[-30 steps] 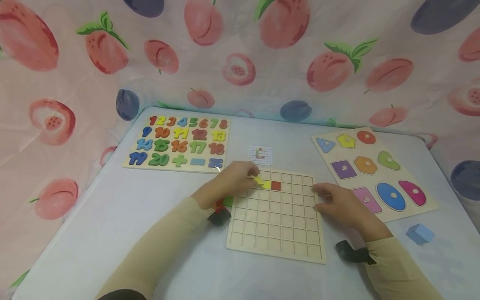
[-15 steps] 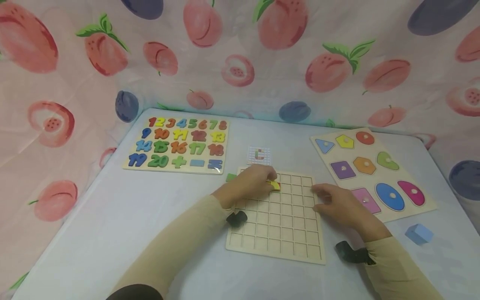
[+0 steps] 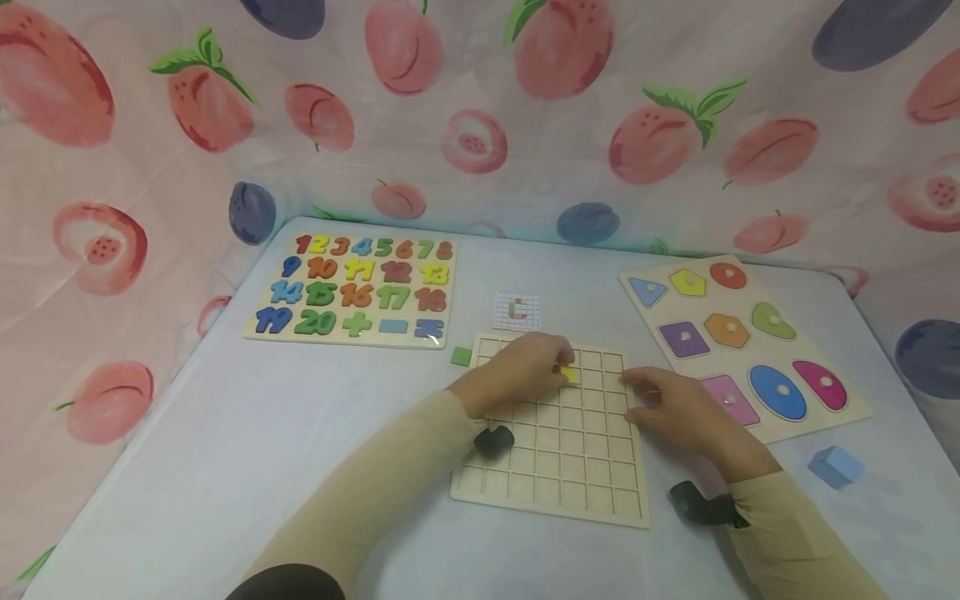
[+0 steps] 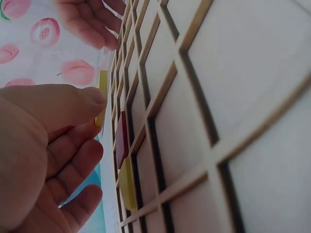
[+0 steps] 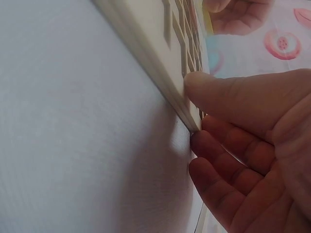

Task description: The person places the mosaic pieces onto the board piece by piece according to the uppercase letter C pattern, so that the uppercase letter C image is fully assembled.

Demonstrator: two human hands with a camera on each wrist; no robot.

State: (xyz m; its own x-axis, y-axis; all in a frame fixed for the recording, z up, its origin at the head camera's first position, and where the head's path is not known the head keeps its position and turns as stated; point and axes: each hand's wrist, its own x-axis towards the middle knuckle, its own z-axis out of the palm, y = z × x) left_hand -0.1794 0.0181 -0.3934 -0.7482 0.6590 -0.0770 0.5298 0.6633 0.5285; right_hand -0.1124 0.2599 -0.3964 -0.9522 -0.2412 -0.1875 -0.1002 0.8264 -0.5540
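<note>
My left hand pinches a yellow square tile between thumb and fingertips, over the upper rows of a wooden grid board. In the left wrist view the pinched tile stands on edge, just off the board. A red tile and another yellow tile lie side by side in the grid; the left hand hides them in the head view. My right hand grips the board's right edge, thumb on its rim and fingers curled against the side.
A green tile lies beside the board's upper left corner. Behind the board is a small pattern card. A number puzzle sits at the back left, a shape puzzle at the right, and a blue block near it.
The left hand has moved right along the board's upper rows with the yellow tile, passing over the red tile. It has uncovered the green tile at the left. The right hand stays put.
</note>
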